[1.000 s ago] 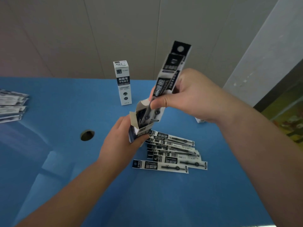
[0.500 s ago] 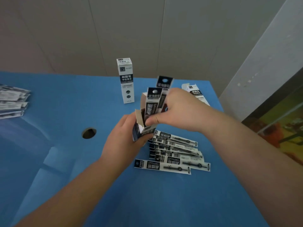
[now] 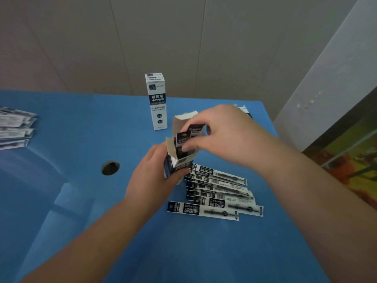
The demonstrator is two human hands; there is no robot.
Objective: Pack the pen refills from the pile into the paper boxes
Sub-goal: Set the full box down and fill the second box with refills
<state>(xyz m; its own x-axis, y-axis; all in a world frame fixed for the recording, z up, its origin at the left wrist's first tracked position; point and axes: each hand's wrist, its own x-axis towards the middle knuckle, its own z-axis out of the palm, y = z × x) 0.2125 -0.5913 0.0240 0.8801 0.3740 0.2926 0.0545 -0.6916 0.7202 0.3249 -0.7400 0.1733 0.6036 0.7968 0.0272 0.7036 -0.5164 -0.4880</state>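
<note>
Standing behind both hands, closed box [image 3: 156, 101]; refill pile [image 3: 217, 190] just beside.

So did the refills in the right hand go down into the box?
Yes. The refills pinched by the right hand sank into the open box held by the left hand; their tops now sit below the standing box's top.

The upright box [image 3: 156, 103] near your worktop's far edge reads 刷题笔 and 中性替芯 in white on a dark band, with 0.5 in a circle lower down. The refill packs [image 3: 216, 193] have big characters too, but they're upside down and blurry, can't read them.
</note>
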